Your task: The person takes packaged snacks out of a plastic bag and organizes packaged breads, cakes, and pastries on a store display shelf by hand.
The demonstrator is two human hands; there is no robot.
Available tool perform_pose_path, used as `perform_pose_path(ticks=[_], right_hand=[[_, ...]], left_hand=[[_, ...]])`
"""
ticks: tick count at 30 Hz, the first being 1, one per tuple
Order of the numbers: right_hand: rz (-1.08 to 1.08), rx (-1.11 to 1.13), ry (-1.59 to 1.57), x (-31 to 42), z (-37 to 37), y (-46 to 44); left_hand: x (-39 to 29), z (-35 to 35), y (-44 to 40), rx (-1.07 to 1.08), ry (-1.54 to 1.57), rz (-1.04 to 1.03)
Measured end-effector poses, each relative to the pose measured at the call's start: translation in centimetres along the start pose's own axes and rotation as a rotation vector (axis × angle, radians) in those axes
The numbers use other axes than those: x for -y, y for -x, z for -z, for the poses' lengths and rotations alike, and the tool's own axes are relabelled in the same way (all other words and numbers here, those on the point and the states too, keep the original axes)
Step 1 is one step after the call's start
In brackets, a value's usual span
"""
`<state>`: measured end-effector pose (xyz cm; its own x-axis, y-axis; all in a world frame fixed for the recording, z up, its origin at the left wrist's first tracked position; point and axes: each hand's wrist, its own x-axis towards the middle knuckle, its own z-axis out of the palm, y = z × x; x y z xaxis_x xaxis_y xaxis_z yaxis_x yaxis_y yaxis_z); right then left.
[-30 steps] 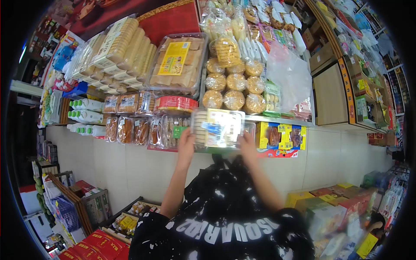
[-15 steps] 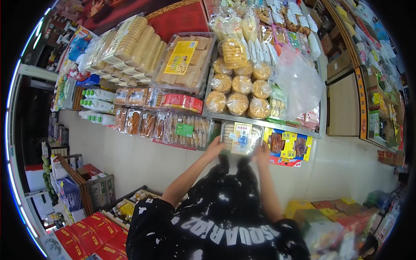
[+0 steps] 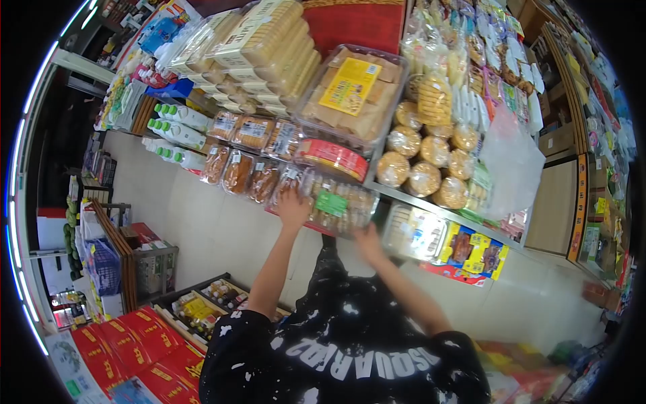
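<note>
Two grips at the front row, middle of the frame. Left of centre: my left hand (image 3: pixel 294 206), fingers spread, grip fairly wide, over the lower part of a brown-bread packet (image 3: pixel 292 173) and beside the left end of the clear tray (image 3: pixel 360 203). Full contact unclear. The tray sits just right of it at mid-frame, green label (image 3: pixel 331 203) facing up. Judged: light, thin-walled plastic, slightly slippery; lid would flex under a pinch, and the contents look brittle. Best hold: both short ends, low on the side walls, level, no pressure on the lid. Long axis: roughly left to right, right end dipping toward the lower right. Next, my right hand (image 3: pixel 369 244), blurred, near the tray's lower right corner; cannot tell whether its grip is wide or closed. Farther right: a pale-biscuit tray (image 3: pixel 412 232), then a yellow-and-blue box (image 3: pixel 475 252).
</note>
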<state>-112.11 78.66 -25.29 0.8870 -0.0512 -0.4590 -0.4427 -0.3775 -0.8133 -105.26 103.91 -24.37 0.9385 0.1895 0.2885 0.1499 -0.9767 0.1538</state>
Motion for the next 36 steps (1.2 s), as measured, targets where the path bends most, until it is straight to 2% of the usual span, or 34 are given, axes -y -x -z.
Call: perform_pose_path(ticks=[1,3,5,6,7,8,9,10,12,13,15,19,21,22,24,25,27,29,31,32,33,34,36], right_hand=[[-0.009,-0.003,0.003,-0.9,-1.2,-0.7],[-0.106,-0.091,-0.044,-2.1,-1.9,-2.7],[-0.047,-0.240,-0.144,-0.8,-1.3,-1.4],[-0.048,-0.236,-0.133,-0.4,-1.8,-0.9],[-0.090,-0.385,-0.077,-0.1,-2.4,-0.1],[-0.127,-0.541,-0.027,0.3,-3.0,0.5],[-0.118,-0.552,-0.029,0.7,-3.3,0.4],[-0.152,-0.570,-0.055,1.0,-3.4,0.5],[-0.229,-0.553,-0.109,1.4,-3.4,1.0],[-0.238,-0.556,-0.101,1.5,-3.4,1.1],[-0.180,-0.580,-0.070,-0.4,-3.8,0.4],[-0.242,-0.514,-0.242,-3.8,-4.0,0.4],[-0.440,-0.367,-0.850,-2.0,-4.3,1.3],[-0.441,-0.367,-0.854,-1.6,-4.7,1.9],[-0.236,-0.146,-1.045,-1.9,-5.4,2.5],[-0.235,-0.135,-1.046,-1.4,-5.5,2.5],[-0.471,-0.133,-1.252,0.9,-5.4,3.0],[-0.469,-0.097,-1.257,0.8,-5.9,3.3],[-0.797,-0.276,-1.465,-0.2,-6.6,2.9],[-0.794,-0.267,-1.468,-0.4,-6.7,2.7],[-0.620,-0.125,-1.509,-0.6,-6.6,2.5],[-0.448,0.013,-1.537,-0.9,-6.6,2.5],[-0.442,-0.019,-1.576,-1.8,-6.8,2.0]], left_hand=[[1.0,-1.0,-0.2,0.008,0.005,-0.002],[2.1,-2.8,-0.9,0.500,0.635,0.385],[2.7,-2.0,-1.1,0.583,0.669,0.338],[2.9,-1.3,-1.0,0.656,0.693,0.293],[3.2,-0.2,-0.7,0.661,0.696,0.303],[3.4,0.7,-1.0,0.738,0.839,0.295],[3.6,0.7,-1.8,0.806,0.986,0.273],[3.7,0.7,-2.5,0.804,0.993,0.259],[4.2,-0.9,-1.6,0.915,1.233,0.370],[4.1,-1.9,-0.9,0.926,1.238,0.375],[4.1,-3.9,0.0,0.761,0.854,0.276],[3.6,-4.0,1.0,0.631,0.721,0.174],[3.9,-4.7,0.8,0.658,0.823,0.179],[3.8,-4.2,0.7,0.659,0.819,0.177],[2.5,-0.3,-0.8,0.845,0.607,0.255],[2.2,-0.1,-1.0,0.838,0.603,0.261],[2.2,-0.3,-0.8,0.861,0.628,0.251],[2.7,-1.0,-0.8,0.864,0.601,0.216],[3.4,-2.2,0.0,0.871,0.577,0.168],[3.9,-3.7,0.3,0.849,0.738,0.196],[4.2,-5.3,0.4,0.823,0.900,0.222],[4.4,-6.5,0.7,0.819,0.896,0.223],[5.0,-8.2,1.9,0.806,0.901,0.234]])
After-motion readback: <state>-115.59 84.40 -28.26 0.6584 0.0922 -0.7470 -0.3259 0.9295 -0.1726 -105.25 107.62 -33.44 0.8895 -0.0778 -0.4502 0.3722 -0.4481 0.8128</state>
